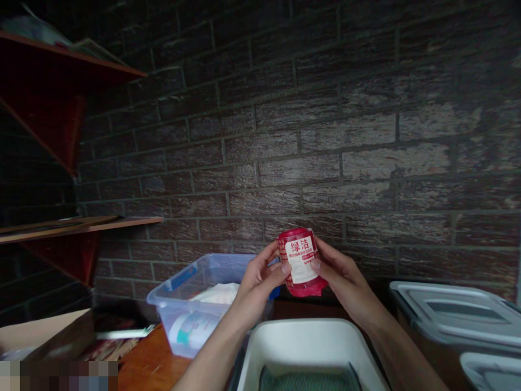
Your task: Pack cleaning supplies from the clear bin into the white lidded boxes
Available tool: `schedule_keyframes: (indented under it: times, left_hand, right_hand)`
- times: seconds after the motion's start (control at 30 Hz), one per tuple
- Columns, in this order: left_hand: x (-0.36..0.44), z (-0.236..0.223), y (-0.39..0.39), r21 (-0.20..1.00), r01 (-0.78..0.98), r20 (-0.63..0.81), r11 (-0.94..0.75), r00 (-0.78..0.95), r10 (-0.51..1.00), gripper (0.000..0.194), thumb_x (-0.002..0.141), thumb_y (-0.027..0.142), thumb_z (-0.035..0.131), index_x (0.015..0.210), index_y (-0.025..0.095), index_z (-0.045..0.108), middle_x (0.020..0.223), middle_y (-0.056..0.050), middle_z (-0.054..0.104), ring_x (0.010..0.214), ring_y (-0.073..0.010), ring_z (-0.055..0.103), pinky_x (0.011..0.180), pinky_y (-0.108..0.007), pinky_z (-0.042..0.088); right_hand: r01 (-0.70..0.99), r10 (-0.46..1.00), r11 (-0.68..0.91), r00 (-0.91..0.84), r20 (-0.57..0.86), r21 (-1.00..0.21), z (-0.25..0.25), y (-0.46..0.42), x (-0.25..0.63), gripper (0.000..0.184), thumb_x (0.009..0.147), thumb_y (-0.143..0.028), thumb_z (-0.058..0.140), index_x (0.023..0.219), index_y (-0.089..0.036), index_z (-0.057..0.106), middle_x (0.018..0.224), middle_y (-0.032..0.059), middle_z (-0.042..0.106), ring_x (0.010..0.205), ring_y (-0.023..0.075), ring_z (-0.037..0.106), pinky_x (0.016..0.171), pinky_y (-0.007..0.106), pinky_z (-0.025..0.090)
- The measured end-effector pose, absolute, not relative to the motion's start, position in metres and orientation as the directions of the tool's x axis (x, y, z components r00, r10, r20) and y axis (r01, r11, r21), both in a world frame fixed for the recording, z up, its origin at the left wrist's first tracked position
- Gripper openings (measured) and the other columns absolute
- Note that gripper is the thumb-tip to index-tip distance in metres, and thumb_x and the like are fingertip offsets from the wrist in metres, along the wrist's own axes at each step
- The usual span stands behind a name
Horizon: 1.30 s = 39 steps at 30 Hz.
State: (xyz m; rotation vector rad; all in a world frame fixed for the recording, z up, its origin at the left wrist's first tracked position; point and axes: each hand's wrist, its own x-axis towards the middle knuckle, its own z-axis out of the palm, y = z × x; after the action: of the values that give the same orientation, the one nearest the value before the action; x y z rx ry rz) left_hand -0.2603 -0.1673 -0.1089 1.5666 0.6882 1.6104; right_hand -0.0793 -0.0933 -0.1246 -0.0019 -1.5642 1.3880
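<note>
A red roll of plastic bags [301, 263] with a white paper label and red Chinese lettering is held up between both hands. My left hand [262, 274] grips its left side, thumb on the label's edge. On the right side, my right hand [336, 269] is closed around it, thumb also on the label. A loose red flap hangs from the roll's lower end. Below the hands stands a white bin [301, 328] with something dark green and textured inside. Behind my left forearm is a translucent blue plastic box [179, 293] holding white items.
Grey lidded containers [456, 312] stand at the right. A cardboard box [44, 336] sits at the lower left, near the wooden tabletop [146, 361]. Two wooden shelves, a lower one [122, 221] and an upper one [81, 57], project at left. A dark brick wall [285, 136] rises behind.
</note>
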Motion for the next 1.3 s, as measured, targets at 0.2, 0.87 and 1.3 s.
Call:
schedule_keyframes:
  times: [0.2, 0.87, 1.3]
  left_hand:
    - [-0.26, -0.11, -0.167, 0.779, -0.062, 0.623, -0.624, -0.026, 0.782, 0.053, 0.088, 0.024, 0.076, 0.137, 0.021, 0.06, 0.138, -0.014, 0.063, 0.102, -0.0247, 0.073, 0.088, -0.033, 0.057]
    - [-0.256, -0.108, -0.168, 0.837, -0.136, 0.526, -0.53, -0.071, 0.848, 0.052, 0.09, 0.033, 0.073, 0.138, 0.017, 0.058, 0.135, -0.017, 0.066, 0.112, -0.0294, 0.069, 0.089, -0.036, 0.058]
    - [-0.253, -0.112, -0.165, 0.777, -0.037, 0.626, -0.629, -0.057, 0.777, 0.054, 0.088, 0.031, 0.075, 0.137, 0.018, 0.057, 0.132, -0.013, 0.068, 0.112, -0.0265, 0.068, 0.101, -0.036, 0.052]
  right_hand:
    - [-0.556, 0.488, 0.335, -0.588, 0.645, -0.76, -0.122, -0.106, -0.084, 0.074, 0.089, -0.023, 0.076, 0.154, -0.034, 0.042, 0.152, 0.0028, 0.054, 0.137, 0.0248, 0.053, 0.119, 0.045, 0.038]
    - [-0.472, 0.497, 0.422, -0.593, 0.633, -0.774, -0.125, -0.106, -0.084, 0.093, 0.082, -0.026, 0.083, 0.159, -0.034, 0.032, 0.153, 0.006, 0.053, 0.128, 0.0275, 0.061, 0.111, 0.047, 0.048]
    - [-0.515, 0.51, 0.462, -0.511, 0.692, -0.722, -0.126, -0.107, -0.091, 0.08, 0.087, -0.026, 0.078, 0.156, -0.034, 0.039, 0.154, 0.0033, 0.052, 0.135, 0.0265, 0.055, 0.116, 0.045, 0.043]
